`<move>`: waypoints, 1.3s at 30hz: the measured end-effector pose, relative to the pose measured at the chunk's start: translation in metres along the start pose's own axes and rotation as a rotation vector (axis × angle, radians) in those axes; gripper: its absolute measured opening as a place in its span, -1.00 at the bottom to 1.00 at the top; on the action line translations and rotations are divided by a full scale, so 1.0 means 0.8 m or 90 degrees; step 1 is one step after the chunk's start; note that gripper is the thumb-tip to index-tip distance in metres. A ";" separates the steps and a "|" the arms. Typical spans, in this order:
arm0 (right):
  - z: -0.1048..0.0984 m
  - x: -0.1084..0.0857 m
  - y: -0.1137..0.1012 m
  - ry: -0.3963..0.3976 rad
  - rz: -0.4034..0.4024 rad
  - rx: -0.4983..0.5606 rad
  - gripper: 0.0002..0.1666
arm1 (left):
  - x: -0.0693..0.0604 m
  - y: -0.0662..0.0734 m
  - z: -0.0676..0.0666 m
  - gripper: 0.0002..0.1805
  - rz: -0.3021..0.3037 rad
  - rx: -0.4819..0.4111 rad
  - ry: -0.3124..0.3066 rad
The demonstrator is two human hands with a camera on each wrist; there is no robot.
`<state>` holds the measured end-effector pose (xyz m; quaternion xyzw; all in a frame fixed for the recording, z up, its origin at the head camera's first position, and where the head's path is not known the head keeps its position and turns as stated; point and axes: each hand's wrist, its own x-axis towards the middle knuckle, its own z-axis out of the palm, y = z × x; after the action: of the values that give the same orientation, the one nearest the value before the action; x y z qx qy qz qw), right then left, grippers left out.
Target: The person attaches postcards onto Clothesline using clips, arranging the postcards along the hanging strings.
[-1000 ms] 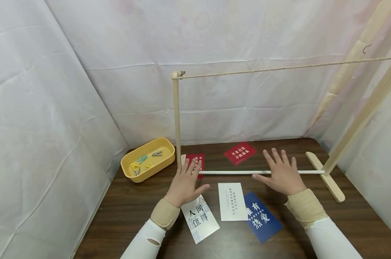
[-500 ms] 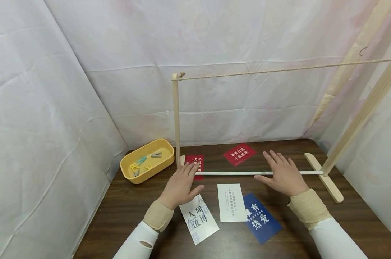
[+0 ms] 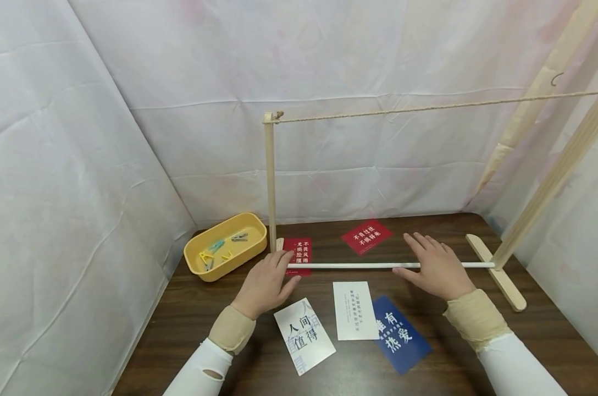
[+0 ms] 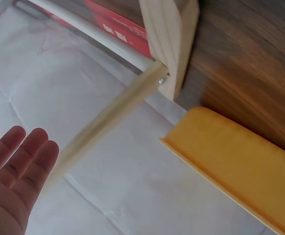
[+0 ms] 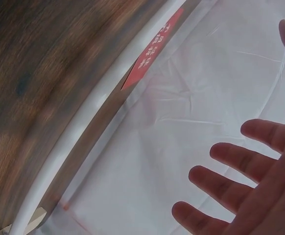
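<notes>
My left hand [image 3: 262,283] hovers with relaxed fingers near the left post of a wooden frame, holding nothing. Over the right part of the white rod [image 3: 353,265] is my right hand [image 3: 438,269], its fingers spread and holding nothing. Both palms appear in the wrist views with nothing in them. Between and below the hands lie a white card with large print [image 3: 305,336], a plain white card [image 3: 354,311] and a blue card [image 3: 403,335], partly under the white one. One red card [image 3: 301,250] lies by the left post; another red card [image 3: 367,236] lies behind the rod.
A yellow tray [image 3: 192,258] with several small clothespins [image 3: 217,245] stands left of the frame. A twine line [image 3: 427,106] runs between the tops of the left post [image 3: 270,181] and right post [image 3: 551,176]. White cloth [image 3: 220,137] hangs behind the brown table [image 3: 180,341].
My left hand has drawn left and toward me, uncovering more of the left red card and the large-print card. The right hand has shifted slightly right. The cards stay put.
</notes>
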<state>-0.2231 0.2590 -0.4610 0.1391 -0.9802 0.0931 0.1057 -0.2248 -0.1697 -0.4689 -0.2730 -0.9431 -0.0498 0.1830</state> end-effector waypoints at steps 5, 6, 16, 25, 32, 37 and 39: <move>-0.001 -0.001 0.001 0.001 -0.006 -0.010 0.14 | -0.006 -0.011 -0.005 -0.28 -0.009 0.009 0.015; -0.001 -0.001 0.002 0.003 -0.008 -0.010 0.14 | -0.007 -0.013 -0.005 -0.29 -0.008 0.011 0.021; -0.001 -0.002 0.004 0.024 -0.017 -0.007 0.09 | -0.012 -0.032 -0.017 -0.51 -0.019 0.023 0.064; -0.005 -0.005 0.004 0.028 -0.020 -0.007 0.07 | -0.015 -0.054 -0.019 -0.63 -0.045 0.021 0.077; -0.004 -0.006 0.009 0.031 -0.014 -0.002 0.07 | -0.016 -0.072 -0.013 -0.65 -0.070 0.019 0.045; -0.002 -0.008 0.011 0.027 -0.010 -0.003 0.07 | -0.015 -0.083 -0.010 -0.66 -0.087 0.029 0.023; -0.002 -0.009 0.012 0.027 -0.009 -0.001 0.07 | -0.015 -0.088 -0.009 -0.66 -0.088 0.029 0.018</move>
<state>-0.2188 0.2700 -0.4628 0.1442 -0.9768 0.0942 0.1270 -0.2508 -0.2365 -0.4659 -0.2020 -0.9581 -0.0449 0.1982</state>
